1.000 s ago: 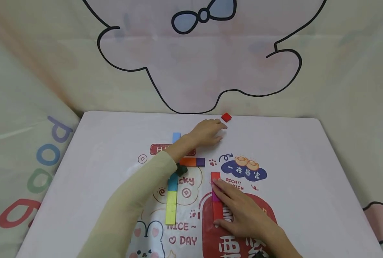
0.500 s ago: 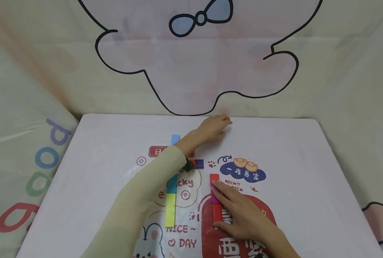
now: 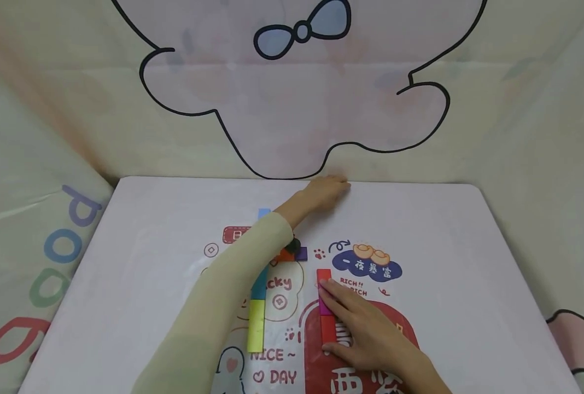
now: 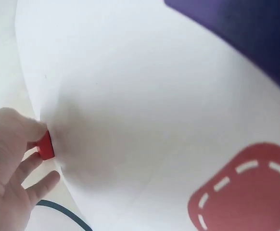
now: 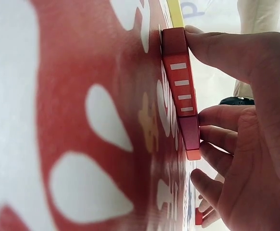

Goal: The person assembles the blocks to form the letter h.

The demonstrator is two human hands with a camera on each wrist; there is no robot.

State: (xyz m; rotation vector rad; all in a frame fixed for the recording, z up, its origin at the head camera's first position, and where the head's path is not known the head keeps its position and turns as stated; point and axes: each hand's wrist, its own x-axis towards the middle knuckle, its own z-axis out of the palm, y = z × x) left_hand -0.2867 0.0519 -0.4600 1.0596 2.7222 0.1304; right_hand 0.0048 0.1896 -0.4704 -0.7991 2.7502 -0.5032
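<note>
At the table's far edge my left hand [image 3: 325, 192] pinches a small red block [image 4: 45, 146] between thumb and finger; in the head view the hand hides the block. My right hand [image 3: 371, 331] rests along a straight row of blocks, its thumb near the close end and its fingertips along the top. That row runs from a red block [image 3: 323, 274] through a purple block [image 5: 190, 132] to a longer red block [image 5: 179, 72] with white marks on its side.
Left of that row lies another line with a yellow block [image 3: 256, 326], a teal block [image 3: 259, 287] and a light blue block [image 3: 264, 212]. Beside it sit an orange block [image 3: 285, 256] and a dark purple block [image 3: 301, 254]. My left sleeve [image 3: 223, 295] covers part of them. A printed curtain [image 3: 292, 98] hangs behind the white table [image 3: 420, 219].
My left hand has reached farther to the table's far edge and taken hold of the red block that lay there. My right hand stays on its row. The head view has shifted slightly.
</note>
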